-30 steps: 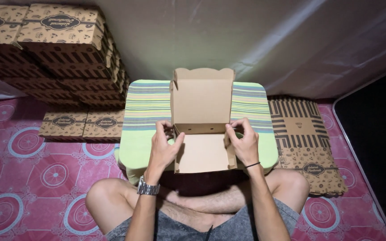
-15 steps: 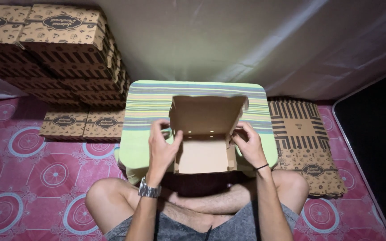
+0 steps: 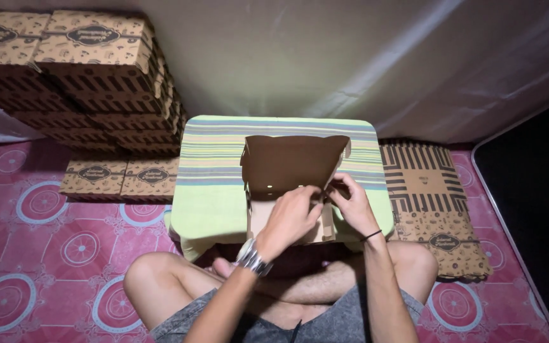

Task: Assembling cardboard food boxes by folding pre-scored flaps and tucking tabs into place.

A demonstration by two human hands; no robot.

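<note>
A brown cardboard box [image 3: 290, 168] sits on a small table with a green striped top [image 3: 214, 181], right in front of me. Its lid is folded forward, half closed over the box. My left hand [image 3: 287, 219], with a metal watch on the wrist, reaches across the box front and pinches the lid's edge near the right side. My right hand [image 3: 351, 203], a dark band on its wrist, grips the lid's right front corner and flap. Both hands touch the box close together.
A tall stack of folded printed boxes [image 3: 90, 76] stands at the back left, with two more boxes [image 3: 122, 178] on the floor below. Flat unfolded box sheets [image 3: 430, 197] lie to the right of the table. A pink patterned mat [image 3: 33, 254] covers the floor; my crossed legs are under the table edge.
The lid, upright a second ago, has been folded forward over the box. My left hand moved from the left side across to the right front, next to my right hand.
</note>
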